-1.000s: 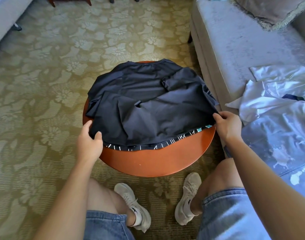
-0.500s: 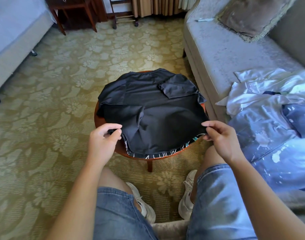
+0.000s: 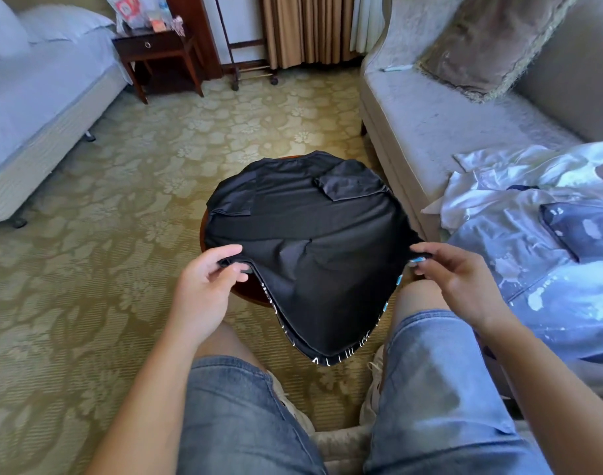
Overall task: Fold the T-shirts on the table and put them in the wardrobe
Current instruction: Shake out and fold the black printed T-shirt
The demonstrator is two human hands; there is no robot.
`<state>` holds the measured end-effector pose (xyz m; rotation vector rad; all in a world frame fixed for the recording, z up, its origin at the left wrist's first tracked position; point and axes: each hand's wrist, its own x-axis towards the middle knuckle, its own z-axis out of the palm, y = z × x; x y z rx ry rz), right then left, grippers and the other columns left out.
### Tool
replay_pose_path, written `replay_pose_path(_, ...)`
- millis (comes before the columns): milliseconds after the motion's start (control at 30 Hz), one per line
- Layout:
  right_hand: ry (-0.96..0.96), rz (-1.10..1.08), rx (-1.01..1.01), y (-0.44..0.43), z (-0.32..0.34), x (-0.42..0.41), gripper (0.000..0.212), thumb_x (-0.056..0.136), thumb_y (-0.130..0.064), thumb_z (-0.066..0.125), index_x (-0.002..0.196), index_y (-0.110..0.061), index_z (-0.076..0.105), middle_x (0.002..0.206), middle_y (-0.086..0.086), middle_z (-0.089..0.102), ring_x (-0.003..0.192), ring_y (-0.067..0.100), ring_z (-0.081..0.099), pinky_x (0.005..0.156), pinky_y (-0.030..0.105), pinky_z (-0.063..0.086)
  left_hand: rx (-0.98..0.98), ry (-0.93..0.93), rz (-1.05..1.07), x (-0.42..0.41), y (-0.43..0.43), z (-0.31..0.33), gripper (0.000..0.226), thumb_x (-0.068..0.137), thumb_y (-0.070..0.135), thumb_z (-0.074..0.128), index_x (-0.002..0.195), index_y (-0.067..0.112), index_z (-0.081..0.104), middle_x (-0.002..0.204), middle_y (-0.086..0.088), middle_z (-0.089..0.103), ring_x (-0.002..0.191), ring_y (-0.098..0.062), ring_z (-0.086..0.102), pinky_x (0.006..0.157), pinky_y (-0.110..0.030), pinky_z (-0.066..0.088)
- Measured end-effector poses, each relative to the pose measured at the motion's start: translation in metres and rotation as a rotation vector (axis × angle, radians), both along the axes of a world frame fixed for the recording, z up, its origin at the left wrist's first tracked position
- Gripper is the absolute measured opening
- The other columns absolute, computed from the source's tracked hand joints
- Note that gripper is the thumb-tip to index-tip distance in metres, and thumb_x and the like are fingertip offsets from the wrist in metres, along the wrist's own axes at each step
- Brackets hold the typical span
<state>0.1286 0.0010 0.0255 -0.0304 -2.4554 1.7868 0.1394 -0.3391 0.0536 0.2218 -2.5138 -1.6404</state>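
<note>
Fingers (image 3: 226, 252) and thumb of the left hand (image 3: 204, 289) pinch one corner of the black T-shirt's (image 3: 310, 241) near hem, and the right hand (image 3: 461, 279) pinches the other. Between them the hem sags off the near edge of the round table (image 3: 253, 297). The far part, sleeves folded in, lies on the tabletop. Pale clothes (image 3: 519, 214) lie heaped on the sofa (image 3: 440, 132) at the right.

A floral-patterned olive carpet (image 3: 128, 303) covers the floor. At the left stands a bed (image 3: 36, 97) in pale linen with a pillow (image 3: 63, 24) at its head; a dark wooden nightstand (image 3: 152, 46) beside it carries some packets (image 3: 139, 12). Beige curtains (image 3: 306, 25) hang behind a wheeled wooden rack (image 3: 248, 63). At the right, a grey sofa (image 3: 447, 132) holds a fringed cushion (image 3: 488, 46).
</note>
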Motion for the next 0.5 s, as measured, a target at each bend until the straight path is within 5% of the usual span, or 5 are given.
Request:
replay_pose_path(100, -0.018, 0.033, 0.157, 0.006, -0.001, -0.006, 0.033, 0.090, -0.002, 0.061, 0.091, -0.035, 0.067, 0.084, 0.000, 0.074, 0.078, 0.005, 0.066, 0.082, 0.023, 0.050, -0.087, 0.029, 0.023, -0.002, 0.005, 0.004, 0.030, 0.096, 0.003, 0.051, 0.112, 0.024, 0.065, 0.087, 0.010, 0.070, 0.083, -0.005, 0.068, 0.077, -0.020, 0.052)
replay_pose_path(200, -0.034, 0.092, 0.314, 0.009, -0.005, -0.005, 0.026, 0.090, -0.005, 0.064, 0.097, -0.030, 0.071, 0.087, 0.000, 0.071, 0.079, 0.002, 0.064, 0.076, 0.008, 0.044, -0.191, 0.041, 0.020, -0.003, 0.005, 0.008, 0.027, 0.096, 0.008, 0.052, 0.111, 0.026, 0.066, 0.087, 0.012, 0.069, 0.084, 0.001, 0.066, 0.068, -0.006, 0.043)
replay_pose_path(367, 0.104, 0.143, 0.515, 0.003, -0.008, -0.004, 0.021, 0.087, -0.001, 0.066, 0.100, -0.015, 0.076, 0.097, 0.003, 0.056, 0.084, -0.002, 0.052, 0.080, -0.002, 0.032, -0.310, 0.126, 0.118, -0.007, -0.002, -0.004, 0.020, 0.094, 0.013, 0.060, 0.108, 0.020, 0.074, 0.103, 0.005, 0.052, 0.079, -0.007, 0.055, 0.070, -0.009, 0.037)
replay_pose_path(433, 0.131, 0.141, 0.506, -0.003, -0.008, -0.011, 0.019, 0.087, -0.001, 0.066, 0.100, -0.012, 0.076, 0.108, 0.002, 0.060, 0.094, -0.002, 0.051, 0.087, -0.004, 0.028, -0.314, 0.141, 0.153, -0.009, -0.006, -0.009, 0.020, 0.094, 0.012, 0.060, 0.107, 0.018, 0.074, 0.115, 0.004, 0.049, 0.093, -0.010, 0.053, 0.078, -0.007, 0.037)
replay_pose_path(500, 0.114, 0.162, 0.503, -0.009, -0.008, -0.020, 0.018, 0.090, -0.004, 0.065, 0.103, -0.011, 0.075, 0.107, -0.002, 0.064, 0.100, 0.006, 0.054, 0.088, 0.001, 0.030, -0.310, 0.168, 0.181, -0.008, -0.009, -0.014, 0.021, 0.095, 0.011, 0.057, 0.105, 0.017, 0.074, 0.117, 0.005, 0.056, 0.108, -0.015, 0.054, 0.089, -0.021, 0.043)
